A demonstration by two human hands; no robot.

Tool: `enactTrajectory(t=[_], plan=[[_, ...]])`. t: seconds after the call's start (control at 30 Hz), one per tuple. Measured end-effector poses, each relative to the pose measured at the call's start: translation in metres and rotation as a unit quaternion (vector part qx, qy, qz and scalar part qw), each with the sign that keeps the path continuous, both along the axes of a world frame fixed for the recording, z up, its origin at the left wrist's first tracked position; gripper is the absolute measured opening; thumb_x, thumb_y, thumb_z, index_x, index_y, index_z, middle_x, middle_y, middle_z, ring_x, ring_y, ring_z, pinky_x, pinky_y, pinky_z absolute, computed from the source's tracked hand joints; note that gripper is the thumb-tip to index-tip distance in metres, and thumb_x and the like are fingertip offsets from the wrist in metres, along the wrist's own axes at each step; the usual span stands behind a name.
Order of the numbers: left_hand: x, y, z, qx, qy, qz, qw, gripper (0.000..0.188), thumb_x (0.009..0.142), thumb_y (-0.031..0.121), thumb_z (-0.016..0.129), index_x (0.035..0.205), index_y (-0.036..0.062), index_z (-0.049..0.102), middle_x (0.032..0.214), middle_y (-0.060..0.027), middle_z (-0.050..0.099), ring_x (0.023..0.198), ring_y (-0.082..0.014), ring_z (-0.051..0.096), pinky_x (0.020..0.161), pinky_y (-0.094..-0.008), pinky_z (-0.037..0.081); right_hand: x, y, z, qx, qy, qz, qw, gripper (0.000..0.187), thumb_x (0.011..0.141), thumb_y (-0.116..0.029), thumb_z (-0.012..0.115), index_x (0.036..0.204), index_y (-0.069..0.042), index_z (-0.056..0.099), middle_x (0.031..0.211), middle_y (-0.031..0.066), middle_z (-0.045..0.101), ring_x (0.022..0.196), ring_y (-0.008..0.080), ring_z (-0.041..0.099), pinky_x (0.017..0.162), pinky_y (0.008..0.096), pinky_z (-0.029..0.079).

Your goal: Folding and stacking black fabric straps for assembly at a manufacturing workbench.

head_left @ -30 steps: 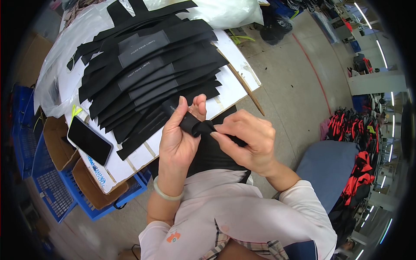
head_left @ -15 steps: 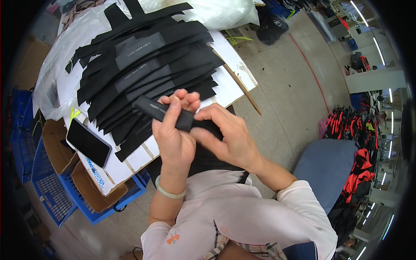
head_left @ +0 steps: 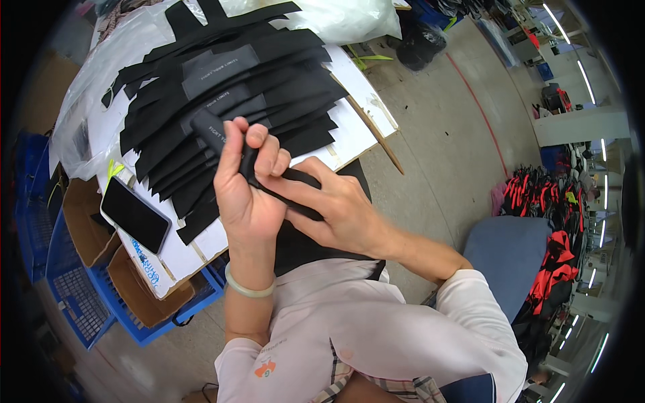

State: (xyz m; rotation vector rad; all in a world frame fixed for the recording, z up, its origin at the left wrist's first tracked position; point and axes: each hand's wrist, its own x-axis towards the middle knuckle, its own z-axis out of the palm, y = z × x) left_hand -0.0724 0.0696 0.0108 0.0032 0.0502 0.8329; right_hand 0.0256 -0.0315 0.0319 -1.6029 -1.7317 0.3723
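A black fabric strip (head_left: 209, 132) with pale print runs through both my hands above the table's near edge. My left hand (head_left: 250, 181) is closed around it, thumb and fingers curled, with the printed end poking out past the fingertips. My right hand (head_left: 342, 205) pinches the strip's other part, which stretches from the left palm to between the thumb and fingers. Just beyond, a fanned pile of similar black strips (head_left: 262, 87) lies overlapping on the white tabletop; several carry grey printed patches. Part of the held strip is hidden inside my left hand.
A dark-screened phone (head_left: 136, 215) lies at the table's left corner. Below it stand blue crates (head_left: 79, 305) and open cardboard boxes (head_left: 144, 295). Clear plastic sheeting (head_left: 80, 114) covers the far left. A wooden stick (head_left: 373, 131) juts over the right edge.
My left hand has shifted left and curled tighter around the strip, whose printed end now angles more upright. My right hand now grips a length of strip drawn out between the hands.
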Motion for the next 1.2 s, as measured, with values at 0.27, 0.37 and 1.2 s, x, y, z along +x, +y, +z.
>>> enactTrajectory(t=[0.27, 0.37, 1.2], plan=[[0.009, -0.018, 0.003, 0.052, 0.045, 0.037, 0.997, 0.025, 0.097, 0.030, 0.044, 0.088, 0.0078, 0.049, 0.076, -0.0082, 0.052, 0.060, -0.0177, 0.049, 0.075, -0.0351, 0.044, 0.007, -0.002, -0.007, 0.017, -0.078, 0.016, 0.997, 0.041, 0.069, -0.001, 0.063, 0.107, -0.015, 0.062, 0.087, 0.0154, 0.050, 0.053, 0.0285, 0.058, 0.042, 0.0359, 0.048], [0.014, -0.018, -0.008, 0.070, 0.078, 0.054, 0.993, 0.022, 0.098, 0.026, 0.043, 0.088, 0.0064, 0.047, 0.075, -0.0110, 0.055, 0.059, -0.0204, 0.053, 0.088, -0.0405, 0.045, 0.013, 0.015, -0.017, -0.012, -0.098, 0.017, 0.995, 0.038, 0.069, -0.004, 0.064, 0.105, -0.016, 0.061, 0.082, 0.0145, 0.047, 0.053, 0.0306, 0.058, 0.041, 0.0381, 0.047], [0.013, -0.031, 0.017, 0.194, 0.154, 0.046, 0.968, 0.019, 0.091, 0.014, 0.057, 0.080, -0.0015, 0.054, 0.051, -0.0001, 0.040, 0.039, -0.0066, 0.034, 0.041, -0.0247, 0.038, 0.014, -0.001, -0.033, 0.040, -0.040, 0.036, 0.998, 0.032, 0.060, -0.009, 0.074, 0.089, -0.004, 0.063, 0.080, 0.0157, 0.062, 0.069, 0.0302, 0.064, 0.056, 0.0370, 0.051]])
